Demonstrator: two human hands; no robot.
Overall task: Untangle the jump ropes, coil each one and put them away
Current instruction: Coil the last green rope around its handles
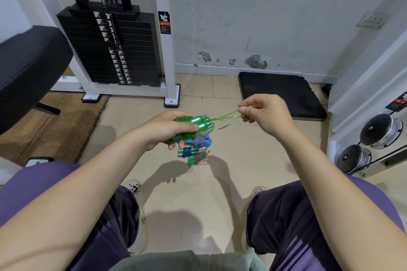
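Observation:
My left hand (pixel 167 130) grips the two green handles (pixel 198 122) of a jump rope, with green cord wound around them. A taut loop of that green cord (pixel 226 116) runs to the right, where my right hand (pixel 264 113) pinches its end between thumb and fingers. Below my left hand, on the beige floor, lie more coiled ropes: a purple-and-white braided one with blue handles (pixel 201 141), a green-handled one wrapped in blue cord (pixel 187 152) and a green-handled one with reddish cord (pixel 196 159). My left palm hides part of the green handles.
A white weight-stack machine (pixel 114 50) stands at the back left beside a black padded seat (pixel 28 68). A black floor mat (pixel 279 92) lies by the wall at the right. Two dumbbells (pixel 370 143) sit on a rack at the far right. My knees frame the floor below.

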